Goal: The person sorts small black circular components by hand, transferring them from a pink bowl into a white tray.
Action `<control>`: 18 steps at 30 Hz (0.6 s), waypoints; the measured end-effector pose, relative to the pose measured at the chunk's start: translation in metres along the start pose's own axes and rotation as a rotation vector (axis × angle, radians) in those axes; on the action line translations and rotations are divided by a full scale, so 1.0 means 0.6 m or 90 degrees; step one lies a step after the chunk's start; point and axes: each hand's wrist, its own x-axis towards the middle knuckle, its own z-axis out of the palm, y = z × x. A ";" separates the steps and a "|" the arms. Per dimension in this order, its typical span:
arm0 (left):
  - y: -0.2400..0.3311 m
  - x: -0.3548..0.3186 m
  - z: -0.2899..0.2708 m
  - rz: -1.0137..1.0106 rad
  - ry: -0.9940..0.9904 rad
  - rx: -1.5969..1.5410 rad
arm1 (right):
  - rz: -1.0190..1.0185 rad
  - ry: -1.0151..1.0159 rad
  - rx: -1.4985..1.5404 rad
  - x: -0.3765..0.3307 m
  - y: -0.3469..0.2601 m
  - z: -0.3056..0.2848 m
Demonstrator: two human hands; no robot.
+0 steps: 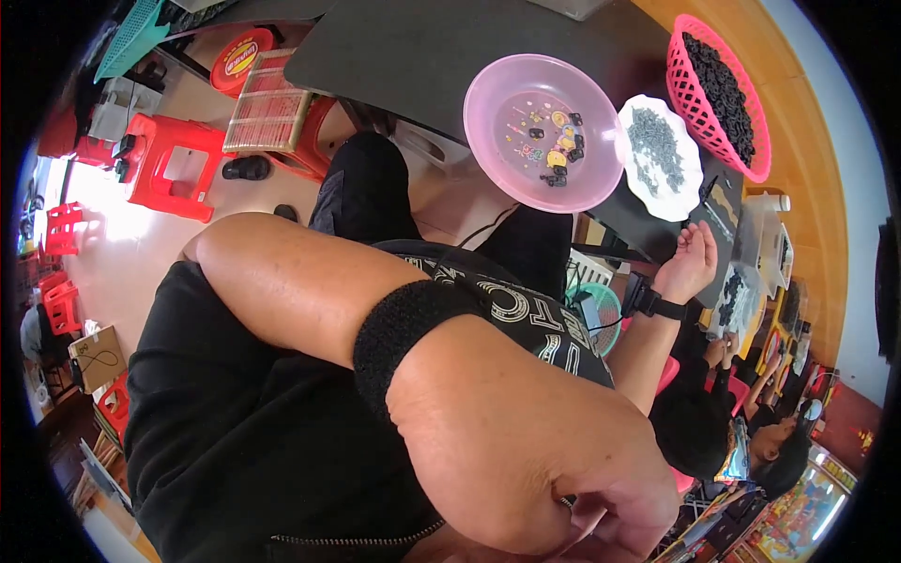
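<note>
My left hand (601, 488) is very close in the lower right, its bare forearm crossing from the left with a black wristband (413, 333) on it. Its fingers are curled in; whatever they hold, if anything, is hidden. On the right, my right hand (690, 263) is at the table edge, palm turned up, fingers loosely bent and nothing visible in them. A black strapped device (650, 298) circles that wrist. Nearest to it is a white scalloped dish (690, 192) of small grey pieces. Left of the dish, a pink basin (493, 113) holds several small black parts (557, 175).
A pink mesh basket (685, 94) of black ring-like parts stands beyond the dish on the dark table (394, 56). Red stools (174, 159) and a woven-topped seat (267, 103) stand at left. Other people (699, 413) sit at the right, one person's hands (721, 350) near a tray.
</note>
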 end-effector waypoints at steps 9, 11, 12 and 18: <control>0.006 0.006 -0.018 -0.106 0.006 -0.088 | -0.043 -0.041 -0.028 -0.002 0.006 -0.008; 0.006 -0.002 -0.024 -0.006 0.014 -0.035 | -0.045 -0.045 -0.047 -0.004 0.007 -0.001; 0.005 -0.006 -0.028 -0.003 0.017 -0.035 | -0.043 -0.049 -0.048 -0.003 0.007 0.003; -0.007 -0.042 -0.041 0.097 0.039 0.055 | -0.059 -0.053 -0.082 -0.010 0.001 0.031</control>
